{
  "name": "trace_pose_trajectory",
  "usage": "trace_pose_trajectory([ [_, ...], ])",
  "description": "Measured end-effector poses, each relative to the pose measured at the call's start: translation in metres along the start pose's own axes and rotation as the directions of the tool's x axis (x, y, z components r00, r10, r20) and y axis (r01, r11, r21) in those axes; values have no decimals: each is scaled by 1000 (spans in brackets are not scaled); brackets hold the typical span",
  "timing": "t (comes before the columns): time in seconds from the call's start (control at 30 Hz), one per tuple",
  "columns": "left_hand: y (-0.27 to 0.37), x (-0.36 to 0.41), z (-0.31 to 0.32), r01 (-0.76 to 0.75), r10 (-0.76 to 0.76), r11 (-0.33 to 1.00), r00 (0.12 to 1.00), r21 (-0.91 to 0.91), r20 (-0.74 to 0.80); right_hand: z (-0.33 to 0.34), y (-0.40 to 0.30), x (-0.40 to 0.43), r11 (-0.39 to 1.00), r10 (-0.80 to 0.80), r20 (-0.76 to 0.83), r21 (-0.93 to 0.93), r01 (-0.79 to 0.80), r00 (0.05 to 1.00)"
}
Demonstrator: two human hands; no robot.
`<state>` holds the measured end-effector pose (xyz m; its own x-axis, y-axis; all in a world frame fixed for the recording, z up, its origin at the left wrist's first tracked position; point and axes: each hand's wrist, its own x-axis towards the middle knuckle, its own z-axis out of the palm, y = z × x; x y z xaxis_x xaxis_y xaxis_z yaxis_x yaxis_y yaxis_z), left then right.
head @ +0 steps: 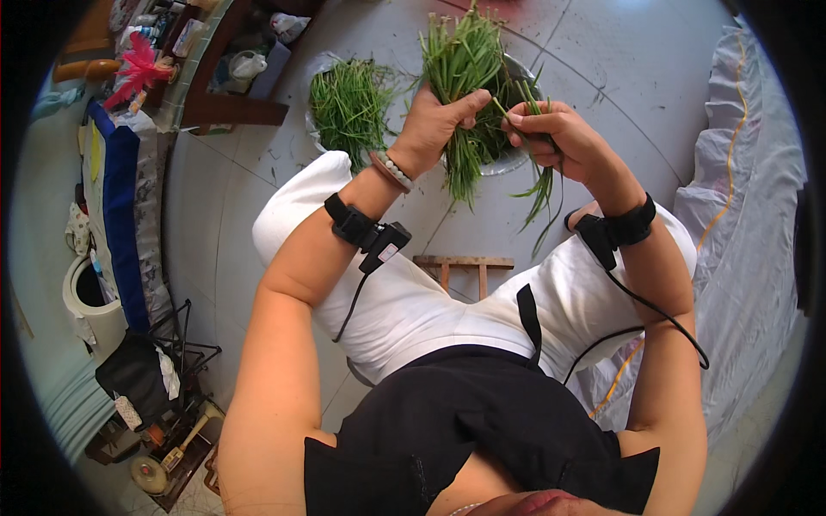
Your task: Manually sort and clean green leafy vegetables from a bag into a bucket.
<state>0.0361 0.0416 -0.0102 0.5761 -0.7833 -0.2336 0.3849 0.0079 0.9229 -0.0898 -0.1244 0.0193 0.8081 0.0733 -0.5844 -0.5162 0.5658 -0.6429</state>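
A thick bunch of green leafy stalks (461, 61), which look like garlic chives, is gripped in my left hand (435, 126), cut ends towards the top of the view. A few loose stalks (541, 184) hang from my right hand (558, 135), pinched between thumb and fingers just right of the bunch. Beneath both hands stands a round metal basin (510, 169), partly hidden, with more greens inside. To the left of my left hand, a heap of greens (352, 106) lies on a clear plastic bag (314, 132) on the floor.
Plant scraps litter the tiled floor (606, 90). A low wooden stool (464, 261) shows between my knees. Dark wooden furniture (235, 113) stands at upper left, a white bin (97, 316) at far left. White sheeting (742, 258) with an orange cord runs along the right.
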Motion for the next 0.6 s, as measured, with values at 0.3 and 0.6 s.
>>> trace_pose_trajectory([
  [0.3,7,-1,-3,119,-91,936,991,-330,101,-28,-27,-4,937,-347,-199,-27,349,916],
  [0.6,11,-5,-1,227,-190,919,971,-323,143,-10,-32,-1,875,-483,-313,-204,438,818],
])
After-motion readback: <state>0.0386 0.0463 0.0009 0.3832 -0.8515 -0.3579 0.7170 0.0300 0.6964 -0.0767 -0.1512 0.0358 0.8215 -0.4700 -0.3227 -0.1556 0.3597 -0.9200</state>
